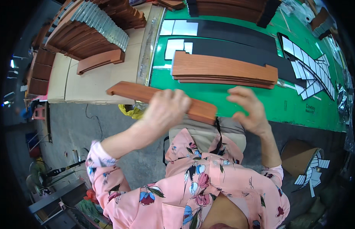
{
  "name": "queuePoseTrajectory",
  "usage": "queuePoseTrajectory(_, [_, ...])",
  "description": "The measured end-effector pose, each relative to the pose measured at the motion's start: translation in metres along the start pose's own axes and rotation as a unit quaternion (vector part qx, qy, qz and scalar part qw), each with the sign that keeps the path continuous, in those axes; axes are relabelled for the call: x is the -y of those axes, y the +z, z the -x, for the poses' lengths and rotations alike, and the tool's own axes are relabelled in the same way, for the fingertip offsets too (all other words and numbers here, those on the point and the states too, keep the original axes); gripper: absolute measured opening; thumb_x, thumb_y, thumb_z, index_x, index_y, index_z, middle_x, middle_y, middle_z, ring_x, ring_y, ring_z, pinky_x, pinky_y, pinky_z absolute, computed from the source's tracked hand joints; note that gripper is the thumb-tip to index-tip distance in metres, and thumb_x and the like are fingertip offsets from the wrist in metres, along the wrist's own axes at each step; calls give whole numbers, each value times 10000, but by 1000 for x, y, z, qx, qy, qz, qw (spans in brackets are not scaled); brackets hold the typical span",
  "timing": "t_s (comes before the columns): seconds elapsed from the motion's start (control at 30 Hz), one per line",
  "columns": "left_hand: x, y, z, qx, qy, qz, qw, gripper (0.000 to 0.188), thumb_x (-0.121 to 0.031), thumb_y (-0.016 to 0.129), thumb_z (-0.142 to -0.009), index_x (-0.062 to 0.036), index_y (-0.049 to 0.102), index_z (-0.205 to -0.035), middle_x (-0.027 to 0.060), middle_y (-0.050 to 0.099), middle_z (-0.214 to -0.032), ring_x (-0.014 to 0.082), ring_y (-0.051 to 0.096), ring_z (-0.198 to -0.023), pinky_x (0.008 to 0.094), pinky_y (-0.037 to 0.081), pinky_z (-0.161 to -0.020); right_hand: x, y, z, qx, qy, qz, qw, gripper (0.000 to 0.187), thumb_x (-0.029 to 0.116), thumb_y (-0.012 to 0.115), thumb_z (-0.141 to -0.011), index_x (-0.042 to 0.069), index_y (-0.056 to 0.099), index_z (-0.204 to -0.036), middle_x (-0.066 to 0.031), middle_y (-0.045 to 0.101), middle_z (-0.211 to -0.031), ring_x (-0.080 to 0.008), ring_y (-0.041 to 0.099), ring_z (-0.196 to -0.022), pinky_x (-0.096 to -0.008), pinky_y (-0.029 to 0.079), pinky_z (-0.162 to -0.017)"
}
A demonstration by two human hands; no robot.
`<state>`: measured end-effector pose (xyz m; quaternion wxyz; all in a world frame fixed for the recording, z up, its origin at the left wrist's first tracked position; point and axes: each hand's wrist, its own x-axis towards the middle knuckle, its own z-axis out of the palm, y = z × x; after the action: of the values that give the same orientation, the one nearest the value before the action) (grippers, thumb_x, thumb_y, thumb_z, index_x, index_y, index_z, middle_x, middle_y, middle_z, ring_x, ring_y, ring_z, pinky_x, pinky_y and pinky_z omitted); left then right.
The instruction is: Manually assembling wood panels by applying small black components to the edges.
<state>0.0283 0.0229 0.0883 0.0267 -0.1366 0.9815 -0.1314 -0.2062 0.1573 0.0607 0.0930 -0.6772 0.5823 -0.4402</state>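
My left hand is wrapped over the middle of a curved reddish-brown wooden slat, holding it at a slant above the table's front edge. The slat's left end has a small notch. My right hand is off to the right of the slat, its fingers apart and half curled, with nothing in it. Just beyond both hands lies a short stack of similar wooden slats on the green tabletop. Behind that stack are black strips, with white stickers at the left end.
At the left, cardboard carries one loose slat and a large row of stacked slats with pale ends. White sticker sheets overlap on the right. A brown bin with sticker scraps stands on the floor, lower right.
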Motion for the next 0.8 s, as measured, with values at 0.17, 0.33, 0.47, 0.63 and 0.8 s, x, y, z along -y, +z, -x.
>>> queuePoseTrajectory(0.17, [-65, 5, -56, -10, 72, -22, 997, 121, -186, 580, -757, -114, 482, -767, 9, 482, -728, 140, 543, -653, 278, 402, -545, -6, -23, 50, 83, 64, -42, 994, 632, 485, 713, -646, 30, 607, -1072, -112, 632, -983, -300, 607, -932, -381, 484, -802])
queuePoseTrajectory(0.33, [-127, 13, -111, -41, 92, 41, 994, 137, -181, 595, -753, -100, 495, -800, 9, 513, -735, 138, 572, -652, 286, 402, -547, -15, -51, 83, 6, 103, 44, 994, 195, -3, 691, -724, 12, 655, -915, -124, 629, -931, -260, 624, -841, -327, 509, -704])
queuePoseTrajectory(0.47, [-136, 24, -135, -161, 111, 103, 975, 246, -164, 608, -743, -45, 555, -952, 26, 530, -742, 167, 587, -662, 302, 423, -572, -51, -70, 102, -73, 146, 103, 981, 158, -25, 658, -756, -6, 649, -913, -122, 624, -918, -246, 624, -836, -324, 508, -704])
queuePoseTrajectory(0.63, [-81, 29, -91, -358, 38, 250, 899, 442, -89, 648, -724, -59, 527, -1148, 96, 591, -973, 237, 582, -916, 374, 460, -781, -76, -73, 116, -97, 204, 86, 970, 126, -48, 624, -794, -22, 637, -916, -114, 630, -952, -203, 617, -865, -288, 490, -735])
queuePoseTrajectory(0.8, [-40, 72, -16, -422, -275, 312, 806, 453, -152, 756, -695, -27, 569, -1089, 122, 575, -1061, 296, 550, -990, 418, 444, -827, -83, -75, 120, -97, 220, 65, 968, 119, -43, 636, -782, -24, 634, -899, -106, 629, -945, -211, 610, -887, -295, 480, -762])
